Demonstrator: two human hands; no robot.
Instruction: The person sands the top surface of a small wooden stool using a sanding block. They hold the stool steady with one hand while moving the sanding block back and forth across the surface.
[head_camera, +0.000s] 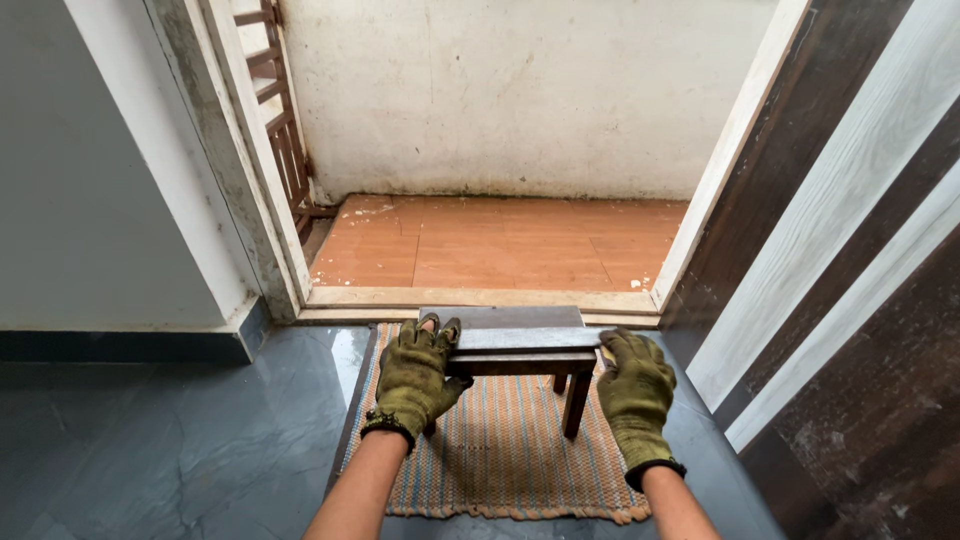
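Both hands wear olive-green fabric work gloves and hold a small dark brown wooden stool (520, 345) by its two ends. The left hand (415, 375) has its grip closed around the stool's left end, fingers curled over the top edge. The right hand (635, 385) presses its grip against the right end, fingers wrapped on the seat's side. The stool sits above a striped woven doormat of orange and blue threads (500, 450), with one leg reaching down toward it, just before a pale wooden door threshold (480, 298). Beyond lies an orange tiled floor (500, 240); glossy dark grey floor tiles (170, 430) surround the doormat.
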